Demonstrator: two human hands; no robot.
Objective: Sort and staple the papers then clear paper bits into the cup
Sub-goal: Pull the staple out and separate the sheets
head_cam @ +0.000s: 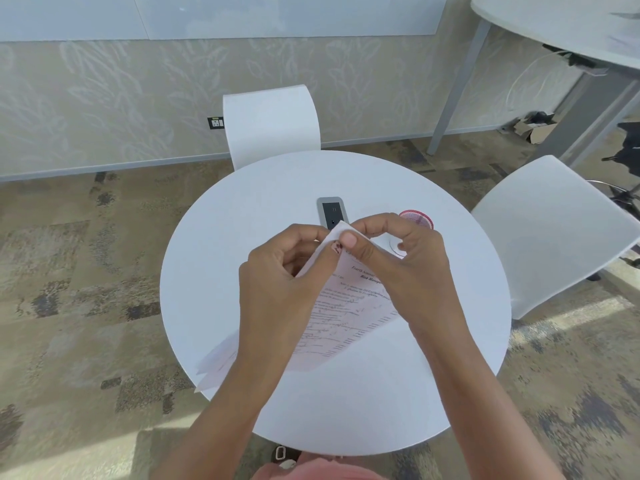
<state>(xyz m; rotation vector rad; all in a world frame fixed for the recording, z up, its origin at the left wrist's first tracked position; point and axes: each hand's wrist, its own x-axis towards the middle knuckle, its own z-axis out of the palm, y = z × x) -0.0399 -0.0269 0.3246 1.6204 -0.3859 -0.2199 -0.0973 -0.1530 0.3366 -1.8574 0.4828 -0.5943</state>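
The papers (341, 306) are pinched at their top corner by the left hand (284, 271) and right hand (398, 258), maybe picking something off, so next it likely goes into the cup (417, 218).

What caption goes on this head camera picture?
Both hands, left and right, pinch the papers' top corner above a round white table.

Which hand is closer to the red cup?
The right hand. It sits just in front of the red cup, partly covering it. The left hand is farther off to the left, pinching the papers.
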